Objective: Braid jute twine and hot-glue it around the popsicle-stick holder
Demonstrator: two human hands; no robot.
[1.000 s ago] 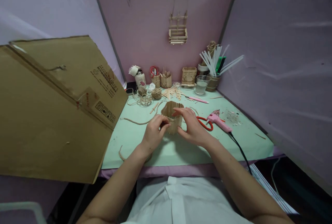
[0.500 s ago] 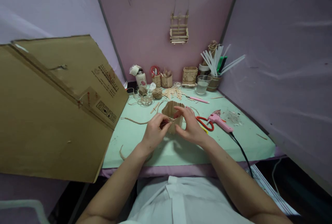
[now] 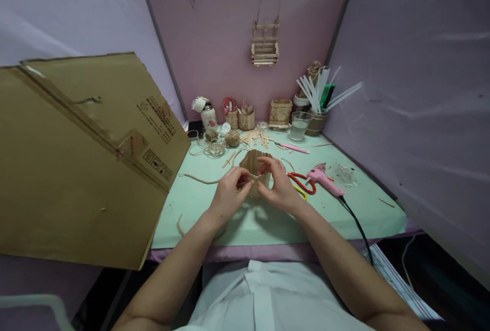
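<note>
As left hand [image 3: 228,189] and right hand [image 3: 280,187] are pinching the near rim of the wooden-stick holder [image 3: 253,159], left of the pink glue gun [image 3: 324,180], they're seemingly fitting edging, exact piece unclear; next move is probably calling for steady finger pressure. Holder's standing upright, mouth facing up, long axis near-vertical.
</note>
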